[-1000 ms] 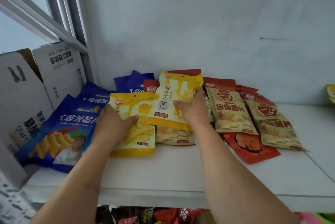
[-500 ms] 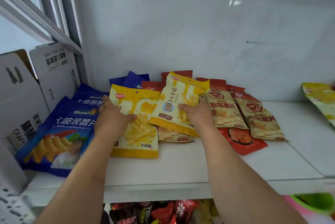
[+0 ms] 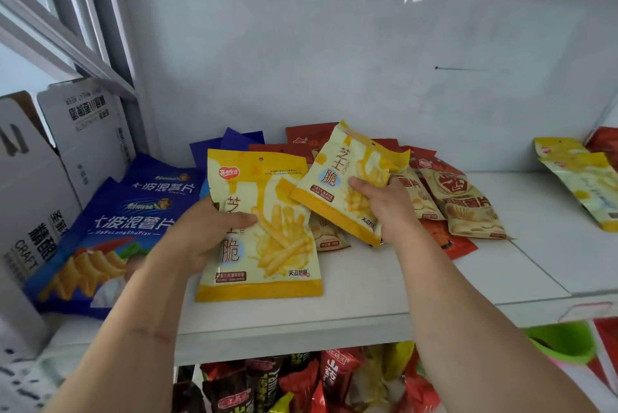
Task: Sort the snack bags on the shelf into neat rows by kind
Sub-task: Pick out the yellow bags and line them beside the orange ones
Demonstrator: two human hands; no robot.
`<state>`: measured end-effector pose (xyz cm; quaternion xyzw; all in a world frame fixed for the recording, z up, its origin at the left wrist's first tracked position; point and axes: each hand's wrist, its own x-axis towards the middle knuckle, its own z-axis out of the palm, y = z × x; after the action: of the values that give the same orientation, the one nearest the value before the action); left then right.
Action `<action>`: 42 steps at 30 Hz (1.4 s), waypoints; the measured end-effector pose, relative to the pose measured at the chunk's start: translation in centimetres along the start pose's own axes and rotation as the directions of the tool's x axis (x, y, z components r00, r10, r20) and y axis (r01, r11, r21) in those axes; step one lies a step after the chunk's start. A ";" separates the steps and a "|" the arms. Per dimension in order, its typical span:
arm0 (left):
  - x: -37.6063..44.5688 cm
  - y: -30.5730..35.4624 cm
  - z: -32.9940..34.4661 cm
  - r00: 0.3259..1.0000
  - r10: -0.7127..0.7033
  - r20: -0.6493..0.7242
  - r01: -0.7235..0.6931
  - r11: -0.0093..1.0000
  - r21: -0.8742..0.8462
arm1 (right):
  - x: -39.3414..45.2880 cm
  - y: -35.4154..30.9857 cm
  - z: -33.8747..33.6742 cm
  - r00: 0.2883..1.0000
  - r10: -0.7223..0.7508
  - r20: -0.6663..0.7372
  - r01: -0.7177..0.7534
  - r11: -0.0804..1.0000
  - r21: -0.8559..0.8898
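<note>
Both yellow bags now lifting clear: left hand (image 3: 204, 232) gripping one (image 3: 264, 228), right hand (image 3: 384, 205) gripping another (image 3: 347, 175); likely pairing them.

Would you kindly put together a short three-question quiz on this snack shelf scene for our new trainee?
1. True or false: each of the hands grips a yellow fries bag.
2. Which bags lie at the shelf's left end? A) blue chip bags B) red bags C) green bags
3. Fill in: the tan chip bags lie to the ____ of the right hand.

Key
1. True: the left hand holds the larger-looking yellow bag, the right hand the tilted yellow bag.
2. A: the blue chip bags on the shelf.
3. Right: the tan chip bags.
</note>
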<state>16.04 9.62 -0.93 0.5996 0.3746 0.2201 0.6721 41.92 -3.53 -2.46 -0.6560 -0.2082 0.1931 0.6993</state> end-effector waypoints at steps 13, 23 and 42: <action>-1.8 -1.2 5.5 0.965 0.059 0.255 -0.024 0.990 -0.140 | -1.8 -2.0 -9.5 0.999 -0.009 -0.043 0.012 0.997 0.080; -4.1 -2.1 17.0 0.937 0.022 0.348 -0.005 0.999 -0.049 | -3.5 -1.9 -22.7 0.964 0.013 -0.264 0.003 0.998 0.059; -7.2 -2.1 42.4 0.939 0.045 0.342 -0.026 0.998 -0.060 | -1.4 -3.5 -48.5 0.928 0.014 -0.372 0.008 0.998 0.056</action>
<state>43.76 -23.27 -1.29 0.6169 0.2348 0.1343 0.7391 67.16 -45.11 -1.62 -0.6608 -0.0654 0.0721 0.7442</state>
